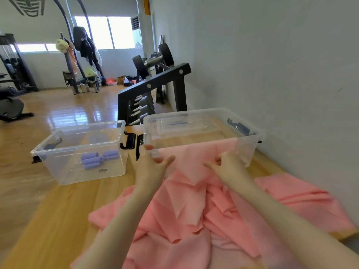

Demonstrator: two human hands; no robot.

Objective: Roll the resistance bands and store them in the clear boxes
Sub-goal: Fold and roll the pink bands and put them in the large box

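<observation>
my left hand [150, 164] gripping the near corner of the right clear box [250, 131], right hand [226, 162] pinching the pink resistance band [194, 206] draped just below my fingers, rolled purple bands [97, 159] in the left box [77, 152]

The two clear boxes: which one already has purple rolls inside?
The left box, away from the wall, holds the purple rolls. The right box, by the hands, only has pink band draped against it.
</observation>
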